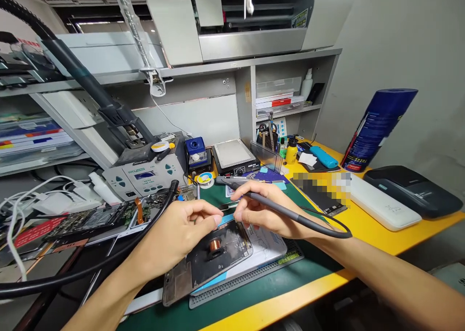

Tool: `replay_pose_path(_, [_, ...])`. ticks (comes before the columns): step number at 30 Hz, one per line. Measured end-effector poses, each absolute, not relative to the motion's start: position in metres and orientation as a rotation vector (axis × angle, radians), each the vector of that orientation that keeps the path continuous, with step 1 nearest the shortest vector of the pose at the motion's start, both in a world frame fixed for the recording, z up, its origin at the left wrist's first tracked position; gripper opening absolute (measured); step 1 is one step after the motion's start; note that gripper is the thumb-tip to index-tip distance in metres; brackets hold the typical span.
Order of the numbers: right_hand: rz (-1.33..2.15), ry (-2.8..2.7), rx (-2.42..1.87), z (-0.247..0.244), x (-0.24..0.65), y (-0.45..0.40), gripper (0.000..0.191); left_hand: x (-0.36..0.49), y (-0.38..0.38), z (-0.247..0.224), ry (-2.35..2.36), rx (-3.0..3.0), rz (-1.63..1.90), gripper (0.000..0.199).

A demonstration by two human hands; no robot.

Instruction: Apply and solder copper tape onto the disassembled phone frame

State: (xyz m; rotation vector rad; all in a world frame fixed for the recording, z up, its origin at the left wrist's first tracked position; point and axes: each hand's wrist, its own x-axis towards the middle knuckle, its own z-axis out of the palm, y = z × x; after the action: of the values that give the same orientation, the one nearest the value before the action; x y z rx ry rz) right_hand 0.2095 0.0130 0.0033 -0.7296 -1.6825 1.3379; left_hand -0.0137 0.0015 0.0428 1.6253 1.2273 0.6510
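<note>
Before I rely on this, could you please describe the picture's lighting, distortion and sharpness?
Head view: bright light over the bench, deep shadow below its yellow edge; head view: wide-angle stretch, the blue cylinder appearing to lean rightward; head view: left hand and right hand fairly sharp, pixel blocks covering part of the dark panel.

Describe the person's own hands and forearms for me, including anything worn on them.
The left hand and right hand are both ungloved. The left forearm and right forearm are bare as far as they show, with no sleeve in view. I see no watch or bracelet and no clear markings; some fingers are partly hidden, so rings can't be fully ruled out.
</note>
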Motion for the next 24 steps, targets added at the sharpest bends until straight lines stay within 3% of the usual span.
replay_pose_path(12, [1.337,-1.826,-0.843,0.001,0.212,0.008,0.022,-0.03,-0.009,0.021,1.42,2.176,0.452,0.032])
replay_pose_path(19, [1.073,-2.164,-0.827,0.005,0.214,0.002,0.039,-0.036,-0.01,0.006,1.362,2.389,0.482,0.019])
replay_pose_path(24, [1.01,-2.139,-0.819,0.005,0.214,0.001,0.039,-0.049,-0.009,-0.007,1.266,2.625,0.54,0.009])
